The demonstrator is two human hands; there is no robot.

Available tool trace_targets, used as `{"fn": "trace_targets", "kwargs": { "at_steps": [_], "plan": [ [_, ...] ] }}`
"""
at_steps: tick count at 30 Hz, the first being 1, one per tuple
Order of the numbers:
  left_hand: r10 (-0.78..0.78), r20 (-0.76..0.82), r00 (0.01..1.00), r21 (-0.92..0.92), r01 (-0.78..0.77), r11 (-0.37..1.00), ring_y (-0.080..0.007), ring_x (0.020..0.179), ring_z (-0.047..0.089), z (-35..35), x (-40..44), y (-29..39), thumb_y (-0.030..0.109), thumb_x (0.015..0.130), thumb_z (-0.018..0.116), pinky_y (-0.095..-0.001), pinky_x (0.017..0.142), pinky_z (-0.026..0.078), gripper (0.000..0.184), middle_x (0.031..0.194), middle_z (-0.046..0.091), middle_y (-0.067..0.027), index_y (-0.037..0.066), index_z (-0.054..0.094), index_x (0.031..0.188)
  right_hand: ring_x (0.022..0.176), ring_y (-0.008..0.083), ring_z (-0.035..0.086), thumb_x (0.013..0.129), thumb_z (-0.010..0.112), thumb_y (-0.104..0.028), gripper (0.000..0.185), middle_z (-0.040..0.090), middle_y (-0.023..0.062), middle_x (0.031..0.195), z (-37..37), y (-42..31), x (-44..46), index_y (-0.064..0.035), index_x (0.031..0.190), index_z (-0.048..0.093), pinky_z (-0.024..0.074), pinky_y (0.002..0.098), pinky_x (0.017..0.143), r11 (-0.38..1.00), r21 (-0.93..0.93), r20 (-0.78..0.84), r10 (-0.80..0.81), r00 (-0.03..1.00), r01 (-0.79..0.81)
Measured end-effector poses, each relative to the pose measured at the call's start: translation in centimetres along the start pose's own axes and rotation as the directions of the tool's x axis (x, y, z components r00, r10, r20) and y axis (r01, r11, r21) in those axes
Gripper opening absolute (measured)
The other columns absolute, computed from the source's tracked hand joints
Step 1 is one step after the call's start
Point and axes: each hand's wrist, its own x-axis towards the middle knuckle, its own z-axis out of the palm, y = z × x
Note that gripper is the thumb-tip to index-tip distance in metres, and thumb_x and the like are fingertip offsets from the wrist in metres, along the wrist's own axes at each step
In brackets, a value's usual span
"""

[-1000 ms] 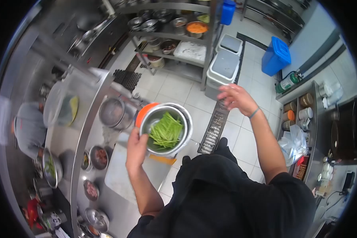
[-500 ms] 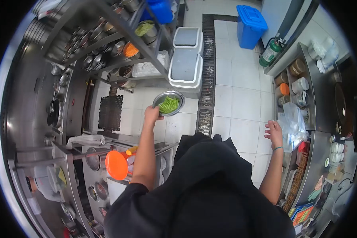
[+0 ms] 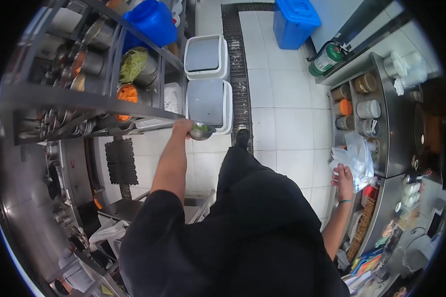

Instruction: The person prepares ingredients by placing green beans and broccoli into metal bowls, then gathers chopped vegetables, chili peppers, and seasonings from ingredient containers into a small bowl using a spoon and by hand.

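My left hand [image 3: 182,127] grips the rim of a small metal bowl [image 3: 203,134]. Cut green vegetable strips [image 3: 201,127] lie inside, partly hidden now by the bowl's tilt. The bowl is beside the metal shelf's corner and in front of the grey-lidded white bins [image 3: 205,103]. Off to the right, my right hand [image 3: 343,177] is held out with nothing in it, its fingers loosely bent and apart. Closest to it hangs a clear plastic bag [image 3: 356,159]; whether they touch I cannot tell.
At left, the metal rack [image 3: 84,99] holds a pot of shredded green vegetable [image 3: 134,67], a pot of orange shreds [image 3: 128,94] and a blue container [image 3: 151,24]. A floor drain grate [image 3: 239,64] runs ahead. A blue bin [image 3: 296,24] and green extinguisher [image 3: 327,58] stand farther off.
I have stepped forward, so the rack and white bins are nearer. The bowl now tilts, showing more of its side. My right hand's fingers are more bent.
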Motion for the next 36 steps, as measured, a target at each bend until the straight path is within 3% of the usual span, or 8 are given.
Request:
{"fn": "trace_targets", "kwargs": {
  "at_steps": [4,11,14,17,25,29,31,36],
  "plan": [
    [0.153,0.060,0.986,0.193,-0.162,0.968,-0.0298,0.063,0.071,-0.9,7.4,4.1,0.018,0.090,0.059,-0.0406,0.048,0.058,0.023,0.089,0.070,-0.0194,-0.002,0.068,0.097,0.081,0.0108,0.059,0.101,0.062,-0.034,0.041,0.064,0.0037,0.108,3.0,-5.5,1.5,-0.0041,0.128,0.059,0.0521,0.0253,0.066,0.996,-0.082,0.081,-0.015,0.997,0.021],
    [-0.087,0.228,0.970,0.522,-0.046,0.851,-0.0323,0.129,0.058,-0.2,18.2,7.5,0.037,0.093,0.059,-0.0456,0.105,0.048,0.046,0.141,0.060,-0.0107,0.015,0.064,0.134,0.085,0.0116,0.061,0.101,0.062,-0.029,0.045,0.064,0.0051,0.112,7.2,-10.7,5.4,-0.0004,0.135,0.056,0.0522,0.0257,0.068,0.961,-0.275,0.113,0.048,0.992,-0.016],
    [-0.071,0.193,0.979,0.461,-0.027,0.887,-0.0327,0.129,0.058,0.0,17.4,6.4,0.033,0.093,0.063,-0.0452,0.106,0.048,0.046,0.142,0.059,-0.0126,0.013,0.064,0.134,0.085,0.0119,0.061,0.101,0.062,-0.029,0.044,0.064,0.0050,0.111,7.7,-11.3,6.2,-0.0005,0.135,0.056,0.0519,0.0256,0.068,0.950,-0.311,0.140,0.056,0.989,-0.010],
    [-0.120,0.223,0.967,0.264,0.059,0.963,-0.0347,0.067,0.069,-3.6,10.9,9.2,0.017,0.100,0.053,-0.0432,0.053,0.061,0.037,0.120,0.063,-0.0212,0.005,0.056,0.134,0.085,0.0121,0.061,0.101,0.062,-0.028,0.043,0.064,0.0051,0.110,7.9,-11.9,7.1,-0.0011,0.134,0.056,0.0518,0.0256,0.068,0.941,-0.339,0.167,0.059,0.984,0.001],
    [-0.134,0.175,0.975,-0.157,0.162,0.974,-0.0314,0.068,0.073,0.6,7.2,3.9,0.018,0.093,0.057,-0.0432,0.051,0.062,0.024,0.092,0.071,-0.0202,0.000,0.069,0.101,0.087,0.0136,0.063,0.101,0.062,-0.032,0.048,0.066,0.0066,0.115,6.4,-10.9,10.0,-0.0001,0.137,0.055,0.0535,0.0270,0.069,0.915,-0.355,0.296,-0.084,0.951,0.192],
    [-0.107,0.096,0.990,-0.756,0.142,0.639,-0.0306,0.068,0.074,6.2,3.2,-4.2,0.019,0.093,0.053,-0.0447,0.054,0.064,0.028,0.084,0.071,-0.0232,-0.005,0.068,0.091,0.086,0.0133,0.061,0.100,0.063,-0.034,0.044,0.064,0.0072,0.125,5.1,-9.1,12.1,-0.0049,0.132,0.057,0.0521,0.0266,0.067,0.930,-0.274,0.408,-0.117,0.905,0.244],
    [0.205,-0.059,0.977,-0.688,-0.188,0.701,-0.0322,0.067,0.074,9.8,-0.2,-9.3,0.017,0.093,0.052,-0.0463,0.057,0.064,0.030,0.083,0.071,-0.0234,-0.010,0.065,0.097,0.085,0.0126,0.061,0.100,0.062,-0.037,0.044,0.065,0.0044,0.116,4.9,-7.8,14.5,-0.0081,0.133,0.057,0.0522,0.0269,0.066,0.927,-0.290,0.478,-0.075,0.875,0.238],
    [-0.044,-0.164,0.985,-0.986,-0.163,0.024,-0.0337,0.067,0.073,14.0,-23.5,-11.4,0.016,0.094,0.051,-0.0438,0.063,0.066,0.036,0.089,0.068,-0.0271,-0.016,0.056,0.109,0.082,0.0155,0.062,0.100,0.058,-0.040,0.031,0.062,0.0022,0.106,7.5,-5.2,18.4,-0.0131,0.115,0.058,0.0529,0.0299,0.064,0.890,-0.341,0.612,-0.033,0.790,0.301]
  ]
}}
